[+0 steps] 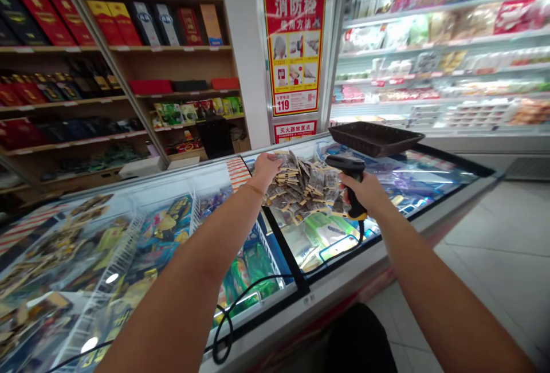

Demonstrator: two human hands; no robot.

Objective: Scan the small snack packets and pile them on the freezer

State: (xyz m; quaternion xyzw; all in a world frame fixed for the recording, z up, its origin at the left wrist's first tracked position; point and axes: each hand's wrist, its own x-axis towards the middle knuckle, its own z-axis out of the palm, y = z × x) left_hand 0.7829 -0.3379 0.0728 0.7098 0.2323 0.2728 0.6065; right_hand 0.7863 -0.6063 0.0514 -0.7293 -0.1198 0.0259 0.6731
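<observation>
My right hand [365,192] is wrapped round the grip of a black handheld barcode scanner [346,164] with a yellow-edged base, held over the right side of a pile. The pile [303,187] is of small flat dark pieces with tan edges, some looking like clear-wrapped packets; their exact kind I cannot make out. It lies on the glass top of a chest freezer [326,298]. At the pile's back left edge, my left hand [266,168] has its fingers closed; what they pinch is too small to name. A black cable [275,277] runs from the scanner across the glass.
A dark brown plastic tray [376,137] sits on the freezer's far right part. More loose flat pieces [47,258] lie at the left. Boxed goods fill the shelves [124,49] behind; a lit refrigerated display [442,58] stands at the right. A red poster [295,52] hangs between.
</observation>
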